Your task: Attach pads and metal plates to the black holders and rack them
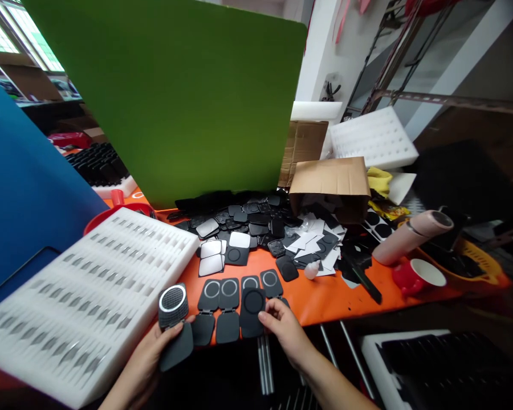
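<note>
My left hand [144, 354] is closed on a hinged black folding pad [174, 307] that hangs unfolded, its upper half bearing a white ring on a patterned face. In my right hand [287, 330] a flat black rounded panel [252, 304] with a faint circle is pinched between thumb and fingers. That panel overlaps the row of unfolded pads along the table's front edge. Among them, a ringed pad [228, 293] lies between my two hands, its plain lower half toward me. Whether the panel touches the pad beneath it, I cannot tell.
A white slotted foam tray [89, 285] stands left on the orange table [320, 302]. Behind the row lie piled black panels [256, 219] and white paper pieces [308, 239]. A small bottle [312, 270], pink flask [412, 236] and red mug [404, 277] stand to the right.
</note>
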A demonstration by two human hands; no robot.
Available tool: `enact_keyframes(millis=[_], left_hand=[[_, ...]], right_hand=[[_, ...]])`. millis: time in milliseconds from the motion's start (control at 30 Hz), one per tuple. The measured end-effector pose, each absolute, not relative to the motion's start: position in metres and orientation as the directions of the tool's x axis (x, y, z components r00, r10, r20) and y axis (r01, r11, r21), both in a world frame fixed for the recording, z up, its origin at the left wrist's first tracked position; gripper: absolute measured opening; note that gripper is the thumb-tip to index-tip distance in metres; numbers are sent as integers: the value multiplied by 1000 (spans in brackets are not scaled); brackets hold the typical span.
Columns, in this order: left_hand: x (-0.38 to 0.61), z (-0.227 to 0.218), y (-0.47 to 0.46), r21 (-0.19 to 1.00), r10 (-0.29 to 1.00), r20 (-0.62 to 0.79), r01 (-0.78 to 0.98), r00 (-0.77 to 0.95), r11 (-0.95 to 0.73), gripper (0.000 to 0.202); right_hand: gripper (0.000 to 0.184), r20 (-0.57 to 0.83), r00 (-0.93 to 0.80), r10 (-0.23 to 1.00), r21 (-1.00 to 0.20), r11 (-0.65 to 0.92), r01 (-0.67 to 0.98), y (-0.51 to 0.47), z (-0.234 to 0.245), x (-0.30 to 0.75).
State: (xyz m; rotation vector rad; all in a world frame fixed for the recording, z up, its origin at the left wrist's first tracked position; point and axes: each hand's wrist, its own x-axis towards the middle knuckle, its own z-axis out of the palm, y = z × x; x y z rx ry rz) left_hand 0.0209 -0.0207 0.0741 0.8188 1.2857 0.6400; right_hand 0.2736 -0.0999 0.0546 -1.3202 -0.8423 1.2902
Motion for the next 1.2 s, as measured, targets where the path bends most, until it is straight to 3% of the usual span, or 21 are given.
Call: enact_keyframes(millis=[67,133,333,500,1200], left_hand=[[40,88,-36,750,742,-621,-87,252,656,42],[61,97,-49,721,722,-613,-147,321,677,42],[108,108,-70,764,755,-473,-216,454,608,47],[119,107,-72,772,716,-466,-156,519,616,58],[121,104,-73,773,664,-478,-83,575,629,62]], right_hand=[[22,-286,85,954,-897,-236,-374,-99,59,271],[22,-287,46,957,-863,-237,-446,-96,67,267],[23,-195,108,975,-945,-157,-287,-87,86,267],[22,-181,99,978,-972,-162,-173,-88,89,269],[19,-221,90,971,-973,-213,-92,-92,82,267]])
